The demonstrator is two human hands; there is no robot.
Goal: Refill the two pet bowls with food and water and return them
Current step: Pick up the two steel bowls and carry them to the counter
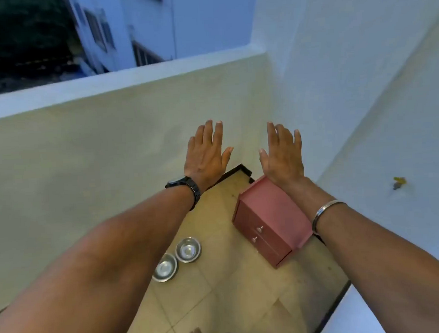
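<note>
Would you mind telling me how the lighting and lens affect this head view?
Head view: dim, bluish light; wide-angle bend curves the parapet; small glints sit inside both bowls; left hand and right hand look fairly sharp, the foot at the bottom edge soft.

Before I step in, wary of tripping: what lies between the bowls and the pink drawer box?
Only bare floor tile between the bowls and the box, in the head view.

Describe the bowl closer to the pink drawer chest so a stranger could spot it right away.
Find the pink two-drawer chest standing on the tiled floor by the white wall. Just to its left, two shiny metal bowls sit side by side on the tiles. The one you want is the farther bowl, nearer the chest; its twin lies closer to the person, partly hidden behind the left forearm.
</note>
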